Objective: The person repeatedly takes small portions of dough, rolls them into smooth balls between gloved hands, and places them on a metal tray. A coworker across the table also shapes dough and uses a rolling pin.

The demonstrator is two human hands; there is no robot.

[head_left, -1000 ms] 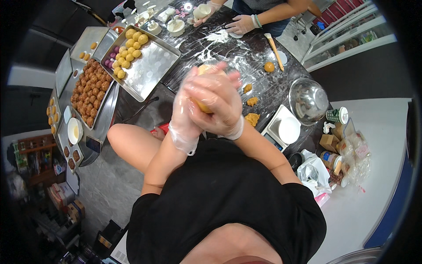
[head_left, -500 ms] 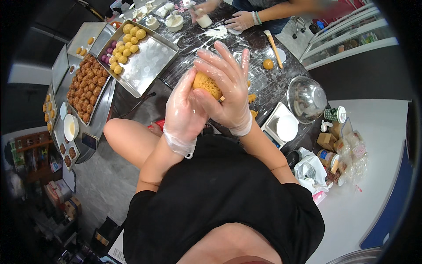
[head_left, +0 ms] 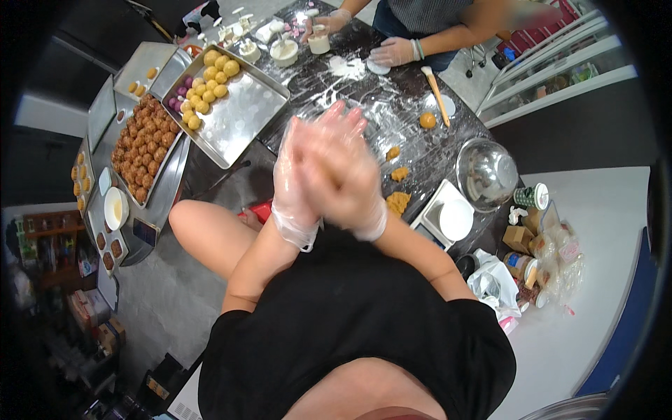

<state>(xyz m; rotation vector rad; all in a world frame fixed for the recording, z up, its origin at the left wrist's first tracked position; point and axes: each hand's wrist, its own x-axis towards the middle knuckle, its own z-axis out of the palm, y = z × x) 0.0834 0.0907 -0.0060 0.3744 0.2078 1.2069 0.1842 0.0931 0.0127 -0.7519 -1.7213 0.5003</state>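
Both my hands wear clear plastic gloves and are cupped together above the near edge of the dark table. My left hand (head_left: 288, 185) lies palm up against my right hand (head_left: 350, 175), which is smeared by motion. A yellow dough ball sits between the palms; the fingers cover it now, though it showed a moment earlier. Just right of my hands, several loose dough pieces (head_left: 397, 203) lie on the table. Beside them stands a white kitchen scale (head_left: 428, 227) with a round white disc on top.
At left, a metal tray (head_left: 241, 129) holds yellow balls (head_left: 210, 89) and purple balls (head_left: 176, 101); another tray is heaped with brown balls (head_left: 143, 147). To the right are a metal bowl (head_left: 486, 175), a brush (head_left: 437, 98) and an orange ball (head_left: 428, 120). A co-worker's gloved hand (head_left: 393, 52) rests across the table.
My hands have closed together over the dough ball, hiding it, and the right one has turned across the left palm. The co-worker's jar has shifted slightly.
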